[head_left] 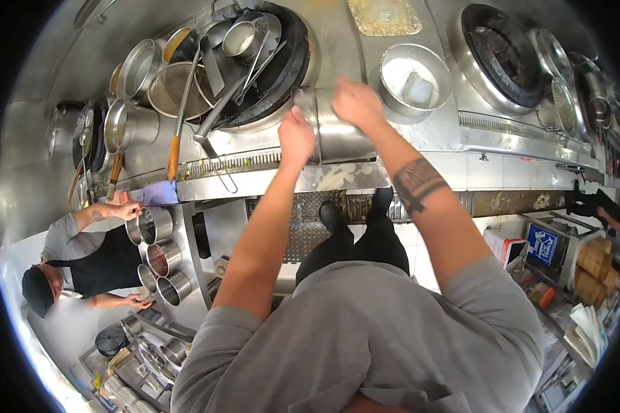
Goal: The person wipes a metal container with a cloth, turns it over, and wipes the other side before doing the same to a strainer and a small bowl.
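A shiny steel cylindrical piece (341, 141) lies at the counter's front, between the two round stoves. At its left side is my left hand (297, 140), fingers curled and thumb pointing up. My right hand (357, 102), slightly blurred, is closed above its upper right part. What either hand grips, if anything, is hidden. Just right of my right hand stands a steel pot (395, 73) with white contents and a pale mesh-like item. Left of my left hand, a long-handled ladle (220, 113) and other utensils rest over the black wok ring (297, 48).
Pots and a colander (180, 91) crowd the left counter. A stove ring (501, 56) is at the right, a crusted tray (384, 16) at the back. Lower left, a person in a dark apron (107, 265) has hands beside several steel containers (174, 288). Another person's arm (609, 219) shows far right.
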Motion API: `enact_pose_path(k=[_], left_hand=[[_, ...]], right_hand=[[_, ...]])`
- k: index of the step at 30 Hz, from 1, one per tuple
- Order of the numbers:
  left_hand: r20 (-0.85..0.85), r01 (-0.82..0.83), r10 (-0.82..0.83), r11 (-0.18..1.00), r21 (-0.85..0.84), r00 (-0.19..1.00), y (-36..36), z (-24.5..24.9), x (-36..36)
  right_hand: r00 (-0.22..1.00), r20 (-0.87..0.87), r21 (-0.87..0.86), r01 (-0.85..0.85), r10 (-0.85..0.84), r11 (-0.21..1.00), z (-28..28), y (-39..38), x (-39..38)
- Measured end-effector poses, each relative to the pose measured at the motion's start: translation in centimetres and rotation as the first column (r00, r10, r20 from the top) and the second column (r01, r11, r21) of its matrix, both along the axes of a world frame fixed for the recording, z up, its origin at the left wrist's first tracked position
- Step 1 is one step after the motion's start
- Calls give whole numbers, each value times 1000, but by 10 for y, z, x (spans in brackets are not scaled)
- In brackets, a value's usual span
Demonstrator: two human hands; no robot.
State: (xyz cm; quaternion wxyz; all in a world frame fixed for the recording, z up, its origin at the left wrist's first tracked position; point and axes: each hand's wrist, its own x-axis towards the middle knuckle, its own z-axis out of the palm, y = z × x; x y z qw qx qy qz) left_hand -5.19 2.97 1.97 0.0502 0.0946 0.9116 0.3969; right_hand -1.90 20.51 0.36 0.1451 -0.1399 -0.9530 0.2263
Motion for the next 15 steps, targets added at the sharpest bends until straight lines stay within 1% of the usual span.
enact_pose_path(k=[1,3,4,5,6,7,8,9,10,11,12,13,14,15], left_hand=[[1,4,-4,1000,9,1000,4,0,-9],[104,120,-122,992,26,987,7,4,-31],[196,66,-73,997,43,978,10,6,-37],[196,72,-80,996,45,977,12,7,-38],[183,74,-80,996,41,980,14,8,-40],[168,75,-80,997,34,983,15,8,-42],[202,73,-84,995,61,976,15,15,-41],[203,76,-86,996,53,975,15,13,-42],[192,84,-93,995,53,977,18,11,-47],[184,98,-105,994,49,977,19,8,-48],[184,110,-116,993,46,976,19,6,-47],[173,107,-113,993,47,978,20,5,-48],[164,104,-111,993,49,980,21,4,-48],[164,110,-118,992,54,979,22,8,-49]], right_hand=[[1000,1,9,4,-4,1000,12,-10,-6],[951,309,-70,-3,25,998,32,-29,-11],[951,308,-64,5,15,998,27,-35,3],[999,-26,53,-41,43,998,13,-47,23],[929,-353,179,-46,108,983,6,-53,34],[929,-356,177,-42,104,983,6,-42,43],[955,-274,260,-38,112,965,5,-26,59],[975,-189,341,-42,112,939,6,-19,67],[996,-88,207,15,3,978,16,-12,53],[996,-88,199,26,-8,980,26,-4,32],[947,320,3,-39,36,999,48,2,5],[741,655,-202,-19,150,979,62,1,-13],[742,656,-200,-7,139,980,55,-15,-16],[886,461,-168,37,45,985,40,-38,-15]])
